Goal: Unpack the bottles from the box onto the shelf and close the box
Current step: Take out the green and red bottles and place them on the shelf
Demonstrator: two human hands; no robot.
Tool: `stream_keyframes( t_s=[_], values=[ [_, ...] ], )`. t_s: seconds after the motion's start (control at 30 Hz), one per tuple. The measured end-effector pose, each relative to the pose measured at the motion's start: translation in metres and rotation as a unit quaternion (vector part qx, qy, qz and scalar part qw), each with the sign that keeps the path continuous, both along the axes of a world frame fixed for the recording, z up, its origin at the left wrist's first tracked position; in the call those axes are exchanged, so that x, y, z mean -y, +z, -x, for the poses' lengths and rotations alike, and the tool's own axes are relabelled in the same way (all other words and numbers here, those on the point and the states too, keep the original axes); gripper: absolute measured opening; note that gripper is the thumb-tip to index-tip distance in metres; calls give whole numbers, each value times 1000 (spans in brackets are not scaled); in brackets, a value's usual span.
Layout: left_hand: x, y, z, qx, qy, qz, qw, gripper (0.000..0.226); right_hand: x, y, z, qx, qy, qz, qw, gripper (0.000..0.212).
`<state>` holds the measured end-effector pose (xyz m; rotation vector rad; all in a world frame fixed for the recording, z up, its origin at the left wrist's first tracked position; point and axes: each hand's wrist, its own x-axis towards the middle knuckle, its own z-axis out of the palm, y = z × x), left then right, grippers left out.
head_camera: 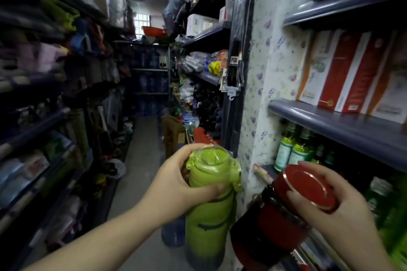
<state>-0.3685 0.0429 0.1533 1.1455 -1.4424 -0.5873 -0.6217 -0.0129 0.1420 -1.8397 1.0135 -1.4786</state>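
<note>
Both hands hold bottles near the camera: the left hand (174,185) is wrapped around the green bottle (209,209), the right hand (330,202) grips the red bottle (277,218) beside the shelf (334,121) at right.

We only get one view here, a wide-angle head cam, so there's no second view to overlap with. It sits at head height in a narrow shop aisle, facing forward and tilted down along the floor (141,160). The left hand (176,185) and right hand (326,209) sit very close at the bottom edge. The shelf (330,121) runs close along our right, and straight lines bow near the frame edges.
</note>
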Motion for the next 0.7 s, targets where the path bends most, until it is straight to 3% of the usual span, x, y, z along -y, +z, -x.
stream_keyframes(
  t_s=[0.1,0.23,0.5,0.7],
  values=[
    [1,20,8,-53,-32,47,997,55,-25,26,5,102,-28,28,994,80],
    [10,45,31,-127,-52,113,984,55,-48,52,14,230,-78,56,968,71],
    [42,106,90,-200,-131,222,945,49,-87,115,44,207,-197,194,938,71],
    [61,150,134,-200,-178,276,923,56,-94,159,68,188,-244,287,907,39]
  ],
)
